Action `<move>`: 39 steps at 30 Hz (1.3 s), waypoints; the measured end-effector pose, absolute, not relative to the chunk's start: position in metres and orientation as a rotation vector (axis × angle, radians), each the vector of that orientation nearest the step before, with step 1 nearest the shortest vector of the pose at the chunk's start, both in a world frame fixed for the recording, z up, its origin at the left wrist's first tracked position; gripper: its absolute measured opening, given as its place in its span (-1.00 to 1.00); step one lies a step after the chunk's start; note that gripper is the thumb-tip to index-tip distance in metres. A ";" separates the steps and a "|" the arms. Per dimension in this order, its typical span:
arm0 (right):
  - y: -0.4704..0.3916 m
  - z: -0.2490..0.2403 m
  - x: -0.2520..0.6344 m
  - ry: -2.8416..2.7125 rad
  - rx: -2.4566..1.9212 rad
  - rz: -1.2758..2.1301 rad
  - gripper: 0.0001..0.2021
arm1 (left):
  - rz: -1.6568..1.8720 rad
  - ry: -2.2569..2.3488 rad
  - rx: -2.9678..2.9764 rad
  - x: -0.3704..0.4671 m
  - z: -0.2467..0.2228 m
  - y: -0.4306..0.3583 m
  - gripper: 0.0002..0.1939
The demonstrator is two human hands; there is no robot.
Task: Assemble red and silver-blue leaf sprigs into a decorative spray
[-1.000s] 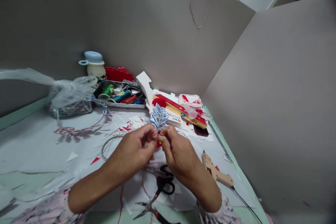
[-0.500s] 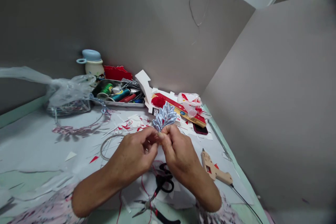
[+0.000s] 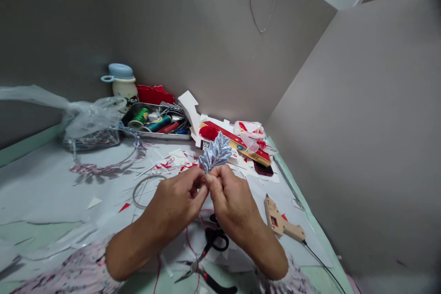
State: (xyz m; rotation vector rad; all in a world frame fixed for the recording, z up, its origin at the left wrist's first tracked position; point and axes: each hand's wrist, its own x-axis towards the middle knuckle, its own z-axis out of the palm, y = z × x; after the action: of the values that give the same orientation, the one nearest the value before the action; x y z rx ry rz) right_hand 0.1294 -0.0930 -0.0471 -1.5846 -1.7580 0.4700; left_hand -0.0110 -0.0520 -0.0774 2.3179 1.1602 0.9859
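A shiny silver-blue leaf spray (image 3: 216, 152) stands up above my joined fingertips, in the middle of the head view. My left hand (image 3: 179, 197) pinches at its base, fingers curled inward. Beside it, touching, my right hand (image 3: 232, 200) grips the same base between thumb and forefinger. The stem itself is hidden by my fingers. Red thread (image 3: 189, 241) hangs below my hands. Under them on the table lie long-nose pliers (image 3: 203, 271) with black and red handles, and black-handled scissors (image 3: 217, 239), partly covered by my right hand.
A tan glue gun (image 3: 280, 223) with a cord lies to the right. Further back are a metal tray (image 3: 161, 136) of thread spools and tools, a red-gold box (image 3: 237, 142), a phone (image 3: 263, 168), a wire ring (image 3: 138, 193), a decorated hoop (image 3: 103, 167), a plastic bag (image 3: 89, 117) and a bottle (image 3: 124, 85).
The leaf spray and my hands have shifted very slightly to the left, with the pinch kept. My left forearm has moved a little to the right. The things on the table lie as before.
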 end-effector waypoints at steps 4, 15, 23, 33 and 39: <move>-0.092 -0.049 0.130 -1.744 -1.595 0.465 -0.84 | 1.041 1.162 2.359 -0.011 -0.079 -0.052 -0.83; -0.091 -0.046 0.134 -1.640 -1.611 0.573 -0.82 | 0.987 1.083 2.016 -0.011 -0.066 -0.052 -0.79; -0.087 -0.048 0.136 -1.607 -1.612 0.651 -0.80 | 0.964 1.043 1.568 -0.011 -0.059 -0.046 -0.82; -0.090 -0.042 0.142 -1.692 -1.673 0.503 -0.85 | 0.982 1.082 1.685 -0.012 -0.062 -0.050 -0.87; -0.087 -0.045 0.144 -1.736 -1.361 0.491 -0.72 | 1.020 1.077 1.897 -0.013 -0.067 -0.051 -0.92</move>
State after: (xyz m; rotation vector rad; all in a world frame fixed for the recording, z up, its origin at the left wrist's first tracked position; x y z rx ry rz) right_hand 0.1440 -0.0866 -0.0455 -1.3615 -1.7360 0.4914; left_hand -0.0126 -0.0506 -0.0670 1.8968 1.0769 1.0202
